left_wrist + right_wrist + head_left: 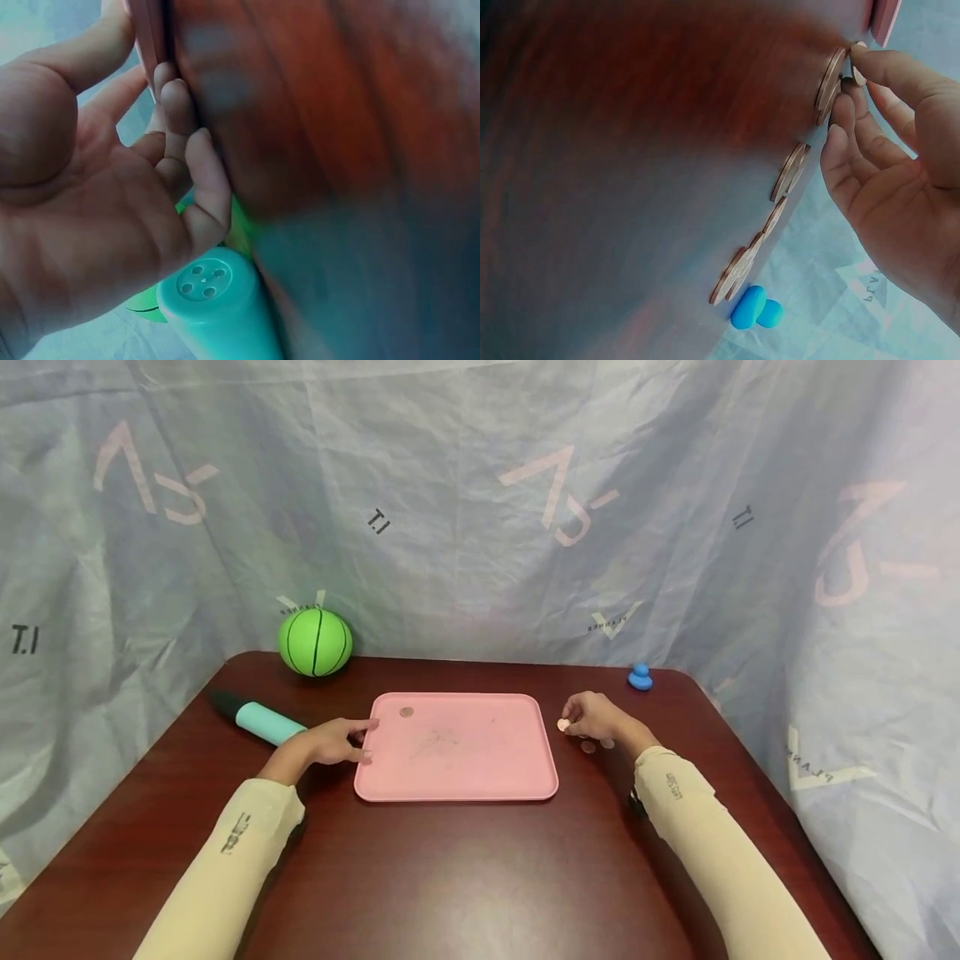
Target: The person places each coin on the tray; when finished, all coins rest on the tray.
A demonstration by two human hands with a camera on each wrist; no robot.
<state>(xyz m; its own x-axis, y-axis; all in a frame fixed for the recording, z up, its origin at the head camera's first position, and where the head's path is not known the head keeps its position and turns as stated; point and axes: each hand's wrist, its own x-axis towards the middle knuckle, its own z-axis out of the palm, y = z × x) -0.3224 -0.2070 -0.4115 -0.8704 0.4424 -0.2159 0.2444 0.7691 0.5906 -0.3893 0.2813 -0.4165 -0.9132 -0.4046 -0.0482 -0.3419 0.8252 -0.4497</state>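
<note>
A pink tray (457, 768) lies on the dark red-brown table, with one round coin (406, 712) near its far left corner. My left hand (335, 742) rests at the tray's left rim, thumb and forefinger spread apart over the edge. In the left wrist view the other fingers bend loosely beside the tray edge. Right of the tray, my right hand (595, 717) pinches a copper-coloured coin (859, 73) between thumb and fingertips, close over the table. Several more coins (732, 276) lie on the table by this hand, some overlapping; two coins (588, 747) show under it from the head.
A green ball (315, 642) sits at the back left. Left of the tray lies a turquoise and black cylinder (264, 722), its holed end (204, 280) near my left hand. A small blue toy (641, 677) stands at the back right. Grey printed cloth (450, 527) hangs behind the table.
</note>
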